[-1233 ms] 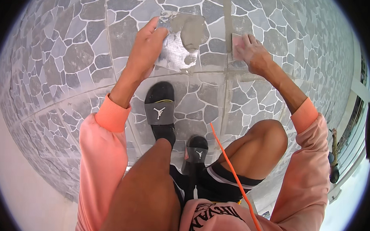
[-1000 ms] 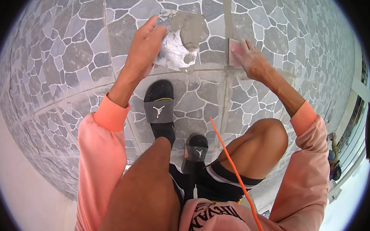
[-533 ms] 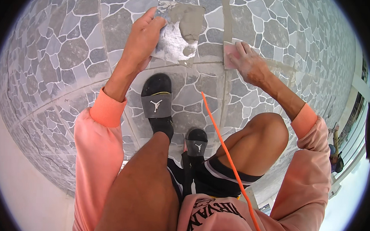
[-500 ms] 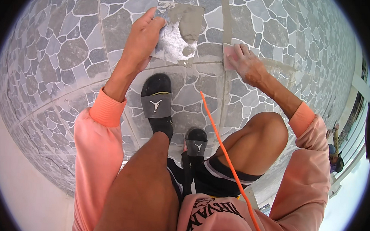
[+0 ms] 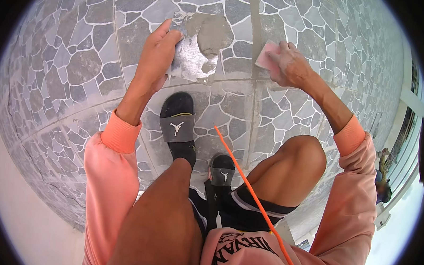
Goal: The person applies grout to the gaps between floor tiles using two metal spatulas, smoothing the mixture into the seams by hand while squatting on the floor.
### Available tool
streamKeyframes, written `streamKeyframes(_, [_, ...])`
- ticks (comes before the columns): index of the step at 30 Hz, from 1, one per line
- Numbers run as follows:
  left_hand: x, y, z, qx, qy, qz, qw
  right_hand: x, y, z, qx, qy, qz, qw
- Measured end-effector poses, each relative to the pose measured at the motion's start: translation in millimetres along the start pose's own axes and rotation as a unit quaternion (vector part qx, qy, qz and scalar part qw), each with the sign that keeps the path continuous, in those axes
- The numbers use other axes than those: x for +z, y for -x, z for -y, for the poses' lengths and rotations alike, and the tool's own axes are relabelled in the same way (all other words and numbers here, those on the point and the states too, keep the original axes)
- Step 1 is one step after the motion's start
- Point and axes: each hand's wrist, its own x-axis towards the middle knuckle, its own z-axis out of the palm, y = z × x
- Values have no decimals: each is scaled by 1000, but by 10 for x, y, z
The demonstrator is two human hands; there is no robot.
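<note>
A flat grey metal plate with a lump of wet grey cement (image 5: 196,49) is held in the upper middle of the frame by the left hand (image 5: 156,59). The grip of that hand is closed on the plate's left edge. A small pink sponge block (image 5: 267,57) is pressed on the grey stone-pattern floor tiles (image 5: 73,69) by the right hand (image 5: 293,67), whose grip is closed on it. The sponge is seen right of the plate, apart from it, on a pale joint line. The cement lies nearer the left hand. Black slide sandals (image 5: 177,124) are seen below.
</note>
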Motion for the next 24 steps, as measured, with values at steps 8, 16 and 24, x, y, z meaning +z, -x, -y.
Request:
streamKeyframes(8, [-46,20,8,-3,8,-22,1000,-644,-1922,-932,124,-63,-178,974])
streamKeyframes(16, [-119,102,-49,-19,-3,-49,999,-524,-2373,-1120,151,-34,-116,981])
streamKeyframes(24, [68,35,-205,-5,1,-72,997,-144,-994,-68,67,-86,-65,992])
